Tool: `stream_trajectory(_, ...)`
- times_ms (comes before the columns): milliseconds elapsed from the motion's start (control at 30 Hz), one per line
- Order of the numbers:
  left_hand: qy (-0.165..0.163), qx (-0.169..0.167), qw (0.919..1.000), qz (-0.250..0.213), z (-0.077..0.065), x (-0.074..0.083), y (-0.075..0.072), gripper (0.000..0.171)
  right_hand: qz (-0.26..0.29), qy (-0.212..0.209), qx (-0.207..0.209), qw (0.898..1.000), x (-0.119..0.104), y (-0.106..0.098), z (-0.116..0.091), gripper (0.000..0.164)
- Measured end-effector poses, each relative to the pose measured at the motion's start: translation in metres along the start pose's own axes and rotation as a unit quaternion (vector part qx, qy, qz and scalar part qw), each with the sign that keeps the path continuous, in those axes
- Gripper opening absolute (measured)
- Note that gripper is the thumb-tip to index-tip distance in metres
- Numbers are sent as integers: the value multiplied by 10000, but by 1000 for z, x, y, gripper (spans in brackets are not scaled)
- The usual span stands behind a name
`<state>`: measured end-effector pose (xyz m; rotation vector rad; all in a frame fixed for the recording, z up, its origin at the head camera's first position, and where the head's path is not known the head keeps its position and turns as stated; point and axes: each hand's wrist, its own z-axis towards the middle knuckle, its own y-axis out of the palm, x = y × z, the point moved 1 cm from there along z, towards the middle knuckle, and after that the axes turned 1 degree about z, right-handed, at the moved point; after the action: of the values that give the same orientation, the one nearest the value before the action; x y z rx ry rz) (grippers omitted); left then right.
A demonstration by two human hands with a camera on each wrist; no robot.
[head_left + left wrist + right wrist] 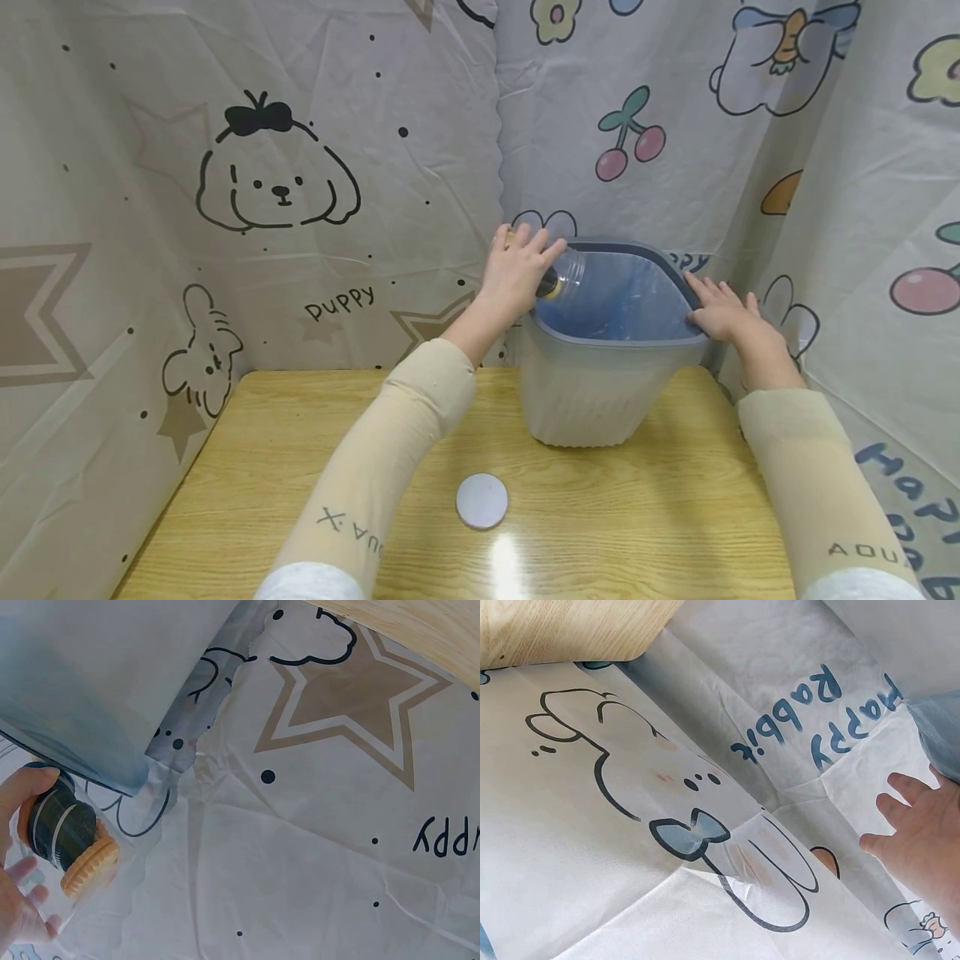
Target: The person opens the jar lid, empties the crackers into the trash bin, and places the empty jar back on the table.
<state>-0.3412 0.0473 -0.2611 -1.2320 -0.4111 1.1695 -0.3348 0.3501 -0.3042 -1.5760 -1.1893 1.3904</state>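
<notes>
My left hand [513,271] grips a clear plastic jar [572,271] from above, tipped on its side over the bin's left rim with one end reaching over the bin's inside. Dark and golden-yellow round cookies [64,829] show through its wall in the left wrist view. The waste bin [600,387], pale with a grey-blue rim and a blue bag lining it, leans on the table. Fingers spread, my right hand [723,308] rests against the bin's right rim; in the right wrist view the hand [922,825] shows beside the bin's edge.
A round white disc [482,501] lies flat on the wooden table [337,467], in front of the bin. Patterned cloth curtains [360,167] hang close behind the table and along both sides.
</notes>
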Motion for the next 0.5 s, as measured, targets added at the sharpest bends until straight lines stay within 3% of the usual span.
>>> stream_trajectory(500, 91, 155, 9998, 68, 2, -1, 0, 73, 6, 12, -54, 10000, -1, -2, -1, 71)
